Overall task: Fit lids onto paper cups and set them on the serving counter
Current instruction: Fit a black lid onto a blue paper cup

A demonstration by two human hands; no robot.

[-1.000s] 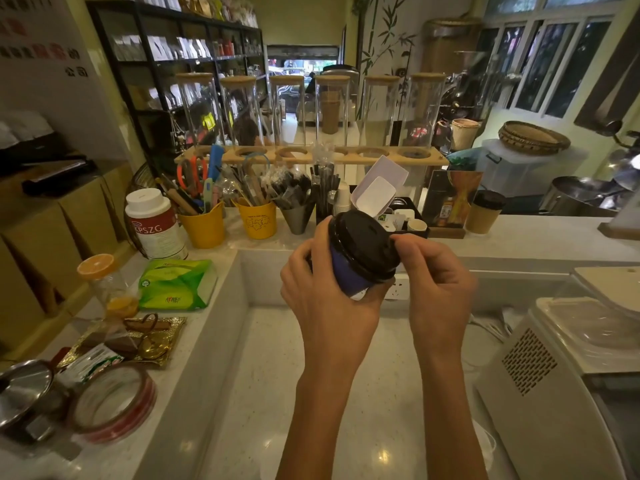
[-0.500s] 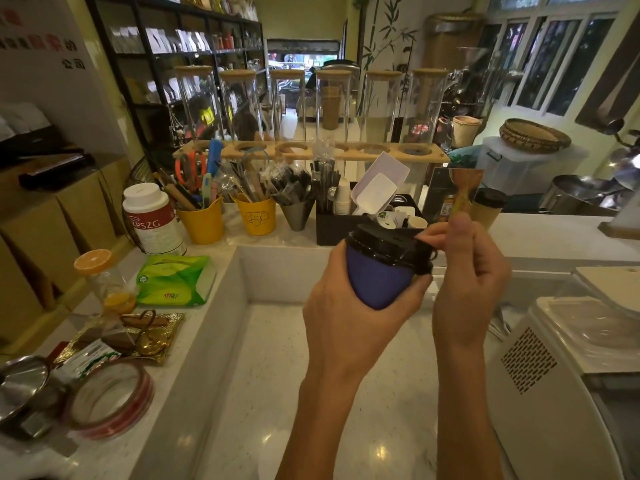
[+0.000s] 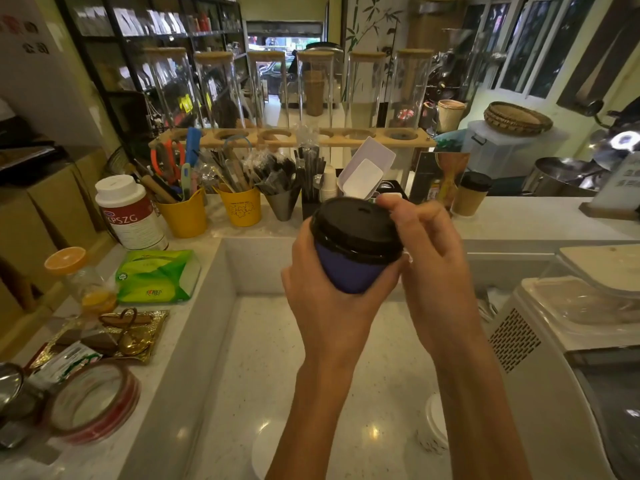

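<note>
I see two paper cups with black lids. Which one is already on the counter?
The brown paper cup, standing on the raised counter at right. The blue paper cup is off the counter, gripped by the left hand.

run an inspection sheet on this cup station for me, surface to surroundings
surface: pale speckled worktop, with a raised serving counter behind it
job's things: blue paper cup held in the air, black lid on top of it; brown lidded cup standing on the serving counter
clutter: white canister, yellow tool buckets, green tissue pack, tape roll along the left ledge
hands: left hand grips the cup's body; right hand has curled fingers at the lid's rim
cables: nothing seen clearly
surroundings: tall glass jars in a wooden rack, dark shelving, white machine at the right
</note>
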